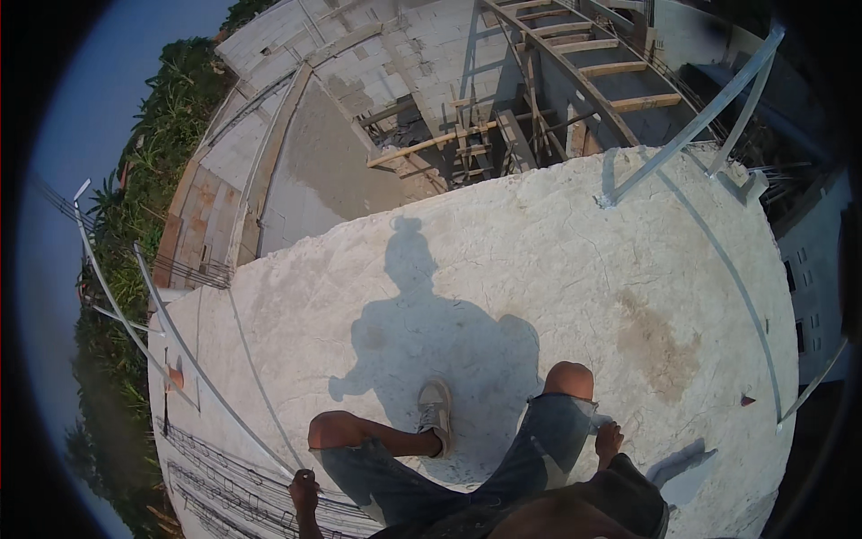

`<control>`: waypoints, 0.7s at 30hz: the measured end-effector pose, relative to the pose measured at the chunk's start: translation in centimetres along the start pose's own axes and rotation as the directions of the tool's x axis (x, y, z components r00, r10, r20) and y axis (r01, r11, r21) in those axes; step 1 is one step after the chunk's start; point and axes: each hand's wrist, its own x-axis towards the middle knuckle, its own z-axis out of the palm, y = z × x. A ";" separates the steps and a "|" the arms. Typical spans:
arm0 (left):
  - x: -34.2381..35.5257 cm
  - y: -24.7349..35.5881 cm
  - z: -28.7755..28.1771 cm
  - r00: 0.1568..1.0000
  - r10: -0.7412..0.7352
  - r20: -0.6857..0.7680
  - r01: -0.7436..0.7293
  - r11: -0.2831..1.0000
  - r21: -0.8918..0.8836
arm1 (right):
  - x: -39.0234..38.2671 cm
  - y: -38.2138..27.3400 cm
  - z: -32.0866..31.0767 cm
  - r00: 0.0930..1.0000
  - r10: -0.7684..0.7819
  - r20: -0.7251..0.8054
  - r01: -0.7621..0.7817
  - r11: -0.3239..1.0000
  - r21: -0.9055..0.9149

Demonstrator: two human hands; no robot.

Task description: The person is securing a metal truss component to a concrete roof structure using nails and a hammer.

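Note:
My left hand (305,490) is at the lower edge, left of my bent knee, with its fingers curled in. In the picture it lies against the foot of a slanting grey metal bar (215,382); whether it touches the bar, or holds anything, I cannot tell. My right hand (610,440) is closed beside my right knee, next to the denim shorts (539,436). A small pale grey piece shows at its fingers, too little of it to name. Under me is a rough, whitish concrete slab (557,260), with my shoe (435,413) on it.
Thin steel rebar cages (224,485) lie along the left side. More metal bars (696,121) slant up at the far right corner. Beyond the slab's far edge is a drop to block walls (431,54), timber poles (431,144) and a wooden ladder-like frame (602,67).

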 end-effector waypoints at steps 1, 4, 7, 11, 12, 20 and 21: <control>-0.2 0.4 0.4 1.000 -0.014 0.016 0.014 1.000 0.025 | -0.8 0.1 -0.1 0.993 0.058 0.104 -0.053 0.997 -0.047; -2.1 -2.7 0.3 0.997 0.080 -0.009 -0.080 0.995 0.058 | 0.0 -0.2 0.8 0.997 0.063 0.037 -0.063 0.998 -0.014; -3.2 -4.5 0.1 0.996 0.067 -0.056 -0.063 0.996 0.068 | 0.0 -2.4 -2.7 0.987 0.147 0.061 -0.158 0.942 0.296; -2.9 -1.7 3.0 0.990 -0.133 0.053 0.135 0.991 -0.023 | -2.7 -0.6 -1.1 0.971 0.235 0.047 -0.236 0.907 0.348; -2.4 -1.0 4.0 0.984 -0.142 0.103 0.147 0.988 -0.040 | -2.8 0.5 -0.8 0.982 0.184 0.039 -0.185 0.907 0.379; -1.4 6.2 3.5 0.992 0.016 0.122 -0.025 0.997 0.069 | -3.3 0.5 0.2 0.962 0.131 0.241 -0.204 0.928 0.311; -1.6 6.5 3.1 0.996 0.005 0.093 -0.012 0.998 0.067 | -3.3 -0.2 -0.8 0.964 0.119 0.236 -0.192 0.928 0.318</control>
